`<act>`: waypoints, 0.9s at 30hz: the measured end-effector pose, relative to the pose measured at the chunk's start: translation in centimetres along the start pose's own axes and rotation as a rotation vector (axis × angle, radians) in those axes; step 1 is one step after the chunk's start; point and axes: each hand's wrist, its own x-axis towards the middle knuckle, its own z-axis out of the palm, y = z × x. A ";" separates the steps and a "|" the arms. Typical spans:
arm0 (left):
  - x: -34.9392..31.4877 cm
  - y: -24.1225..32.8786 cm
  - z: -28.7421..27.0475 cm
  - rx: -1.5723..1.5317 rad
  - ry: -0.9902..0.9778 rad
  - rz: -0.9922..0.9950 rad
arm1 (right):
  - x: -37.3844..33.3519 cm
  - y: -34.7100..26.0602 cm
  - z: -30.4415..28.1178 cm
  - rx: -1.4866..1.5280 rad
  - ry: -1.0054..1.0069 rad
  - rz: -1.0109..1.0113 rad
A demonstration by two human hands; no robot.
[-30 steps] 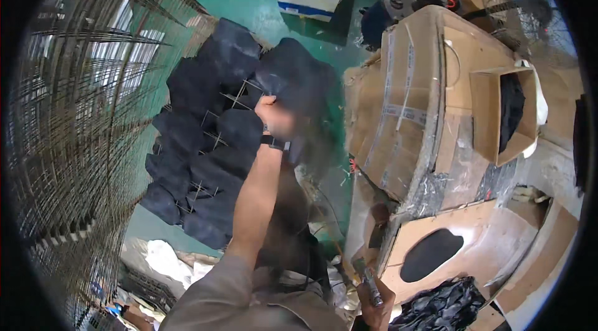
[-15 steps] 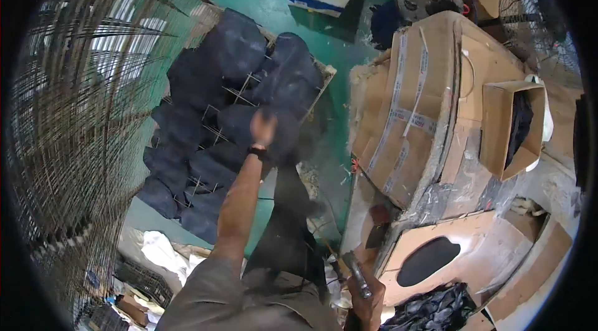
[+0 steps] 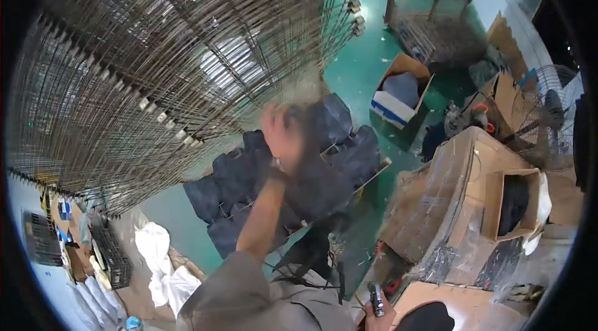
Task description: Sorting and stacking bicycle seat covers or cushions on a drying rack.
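My left hand [image 3: 283, 138], blurred by motion, is raised over dark grey flat pieces [image 3: 321, 175], close to the wire racks [image 3: 237, 81]. Its fingers look stretched and apart, with nothing seen in them. A dark band circles that wrist. The dark pieces have rounded outlines and lie in overlapping layers on a wire rack layer, whose thin rods show between them. At the lower edge my right hand [image 3: 381, 317] is closed round a silver metal hand tool [image 3: 375, 297]; its exact kind is unclear.
Tall stacked wire racks fill the upper left. An open carton [image 3: 398, 103] with a grey piece stands on the green floor. On the right is a large cardboard-covered bench [image 3: 430, 200] bearing a small box [image 3: 529, 203]. White cloth [image 3: 156, 262] lies lower left.
The view has swung left, bringing more of the wire racks in. My left hand has moved from the dark pieces up toward the racks. My right hand still holds the metal tool.
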 end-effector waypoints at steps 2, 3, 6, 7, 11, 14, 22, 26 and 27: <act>3.4 -1.0 -2.2 0.122 0.058 0.090 | -0.9 -0.2 -0.7 0.010 -0.002 -0.056; 4.6 -1.5 -2.7 0.118 0.077 0.090 | -1.5 -0.3 -1.0 0.009 0.005 -0.074; 4.8 -4.7 -1.8 0.419 -0.078 0.153 | -3.1 -0.9 -2.1 -0.046 -0.037 0.177; 4.3 -5.4 -1.4 0.416 -0.069 0.152 | -3.6 -0.2 -2.1 -0.037 -0.027 0.161; 2.2 -4.2 -1.2 0.550 -0.146 0.152 | -6.6 2.5 -1.9 -0.005 0.061 0.079; -2.5 -2.6 -0.9 0.520 -0.238 0.095 | -8.4 4.6 -1.6 0.029 0.138 0.064; -28.5 -0.5 -0.2 0.358 -1.179 0.109 | -13.6 2.9 -0.8 0.094 0.303 0.362; -35.1 2.6 5.3 0.422 -2.262 1.434 | -17.7 4.8 -0.5 0.135 0.565 0.412; -37.0 6.2 5.3 0.270 -2.217 1.485 | -19.3 5.3 -0.5 0.134 0.651 0.491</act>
